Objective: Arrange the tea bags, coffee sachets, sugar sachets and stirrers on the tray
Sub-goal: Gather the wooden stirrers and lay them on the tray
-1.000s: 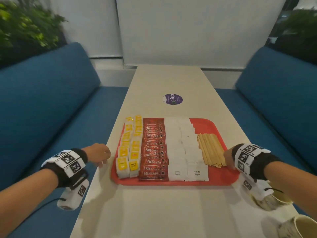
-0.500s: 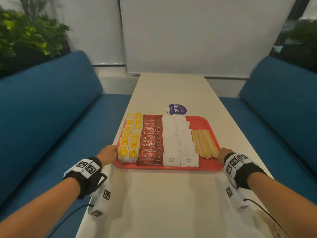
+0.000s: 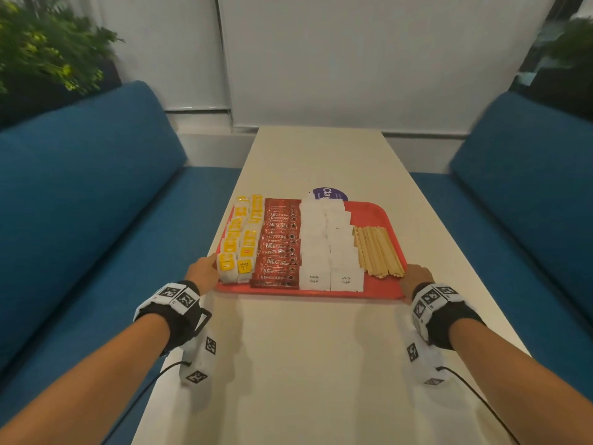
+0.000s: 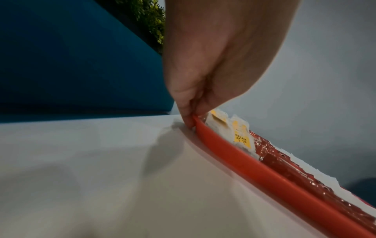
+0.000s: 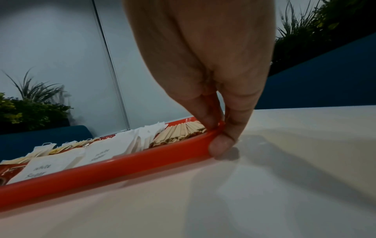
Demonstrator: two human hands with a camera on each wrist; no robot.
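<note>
We pinch red tray (image 3: 369, 209) near corners w/ left hand (image 3: 203, 273) & right hand (image 3: 416, 278) on tabletop (image 3: 305, 364); tea bags (image 3: 240, 242), coffee sachets (image 3: 279, 245), sugar sachets (image 3: 327, 245), stirrers (image 3: 377, 252) all in rows, arranging looks done.

Left hand (image 3: 205, 272) and right hand (image 3: 416, 279) each pinch shut.

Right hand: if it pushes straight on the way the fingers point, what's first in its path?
Nothing to cross: the right hand already pinches the red tray rim at its near right corner. Just inside the rim lie the wooden stirrers, likely next, though depth is unclear.
</note>
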